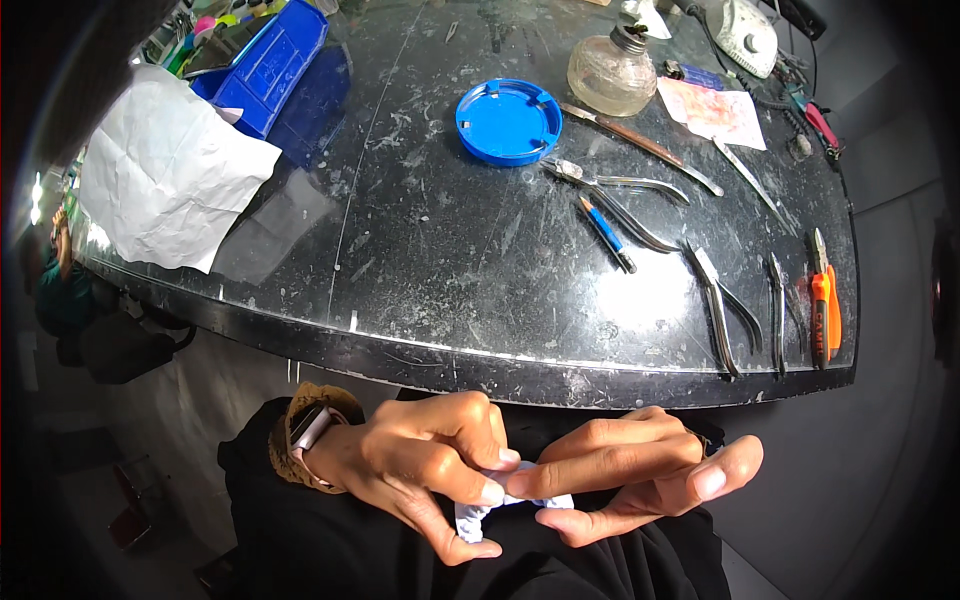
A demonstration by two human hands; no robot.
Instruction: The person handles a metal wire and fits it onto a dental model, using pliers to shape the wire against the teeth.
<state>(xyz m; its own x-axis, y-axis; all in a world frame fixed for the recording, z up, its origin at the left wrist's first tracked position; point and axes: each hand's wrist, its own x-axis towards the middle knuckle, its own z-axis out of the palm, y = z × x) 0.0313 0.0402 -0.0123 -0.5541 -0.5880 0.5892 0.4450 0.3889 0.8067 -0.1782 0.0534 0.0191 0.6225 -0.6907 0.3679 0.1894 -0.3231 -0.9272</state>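
A small pale, U-shaped dental cast with bumpy edges is held over my lap, just below the table's front edge. My left hand, with a watch on its wrist, is closed on the cast's left side, thumb underneath and fingertips on top. The cast's right end sits between the thumb and fingers of my right hand, one of whose fingers stretches out to the right. The fingertips of both hands meet over its middle and hide much of it. Whether a thin wire lies under them I cannot tell.
On the black table lie metal pliers, orange-handled pliers, a blue pencil and a wooden-handled knife. Farther back are a blue round dish, a glass burner, crumpled white paper and a blue bin.
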